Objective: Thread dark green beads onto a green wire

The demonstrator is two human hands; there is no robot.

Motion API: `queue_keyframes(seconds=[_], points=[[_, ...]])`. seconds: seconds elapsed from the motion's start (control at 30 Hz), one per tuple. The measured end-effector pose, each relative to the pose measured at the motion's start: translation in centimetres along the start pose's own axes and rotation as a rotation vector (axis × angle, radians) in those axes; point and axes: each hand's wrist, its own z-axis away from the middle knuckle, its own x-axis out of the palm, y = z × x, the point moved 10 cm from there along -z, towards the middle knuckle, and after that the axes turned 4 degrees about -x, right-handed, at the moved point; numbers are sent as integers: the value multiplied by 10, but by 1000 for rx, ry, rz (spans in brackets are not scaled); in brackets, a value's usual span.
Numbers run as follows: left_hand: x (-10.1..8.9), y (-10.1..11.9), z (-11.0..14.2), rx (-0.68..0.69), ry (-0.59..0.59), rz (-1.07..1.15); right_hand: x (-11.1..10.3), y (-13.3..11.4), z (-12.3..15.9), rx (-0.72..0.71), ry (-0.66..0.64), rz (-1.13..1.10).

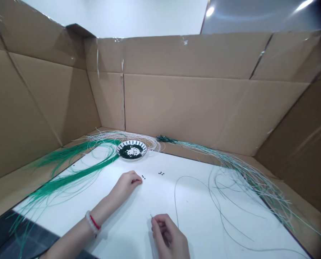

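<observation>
My left hand (pixel 129 182) rests on the white board with thumb and fingers pinched together; anything between the fingertips is too small to make out. Right beside those fingertips lie a few tiny black beads (pixel 143 177). Nearer to me, my right hand (pixel 171 235) is closed in a pinch on a thin grey-green thread, whose short tip (pixel 151 216) sticks out past the thumb. A long loop of thread (pixel 174 194) runs from behind this hand across the board. Farther out lies another little group of black beads (pixel 161 173).
A striped plate (pixel 144 153) of dark beads stands at the back. Bundles of green strands (pixel 76 178) and white strands (pixel 133 135) spread at the left and rear. A bundle of pale green strands (pixel 222 156) lies at the right. Cardboard walls (pixel 182 104) surround the board (pixel 203 216).
</observation>
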Motion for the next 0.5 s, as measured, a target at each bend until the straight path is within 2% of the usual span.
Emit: queue_keyframes(seconds=[0.23,0.5], points=[[-9,15,15,43,28,-24,-1,-12,2,-16,-63,-13],[-1,29,31,80,-108,71,-5,-12,4,92,-46,30]])
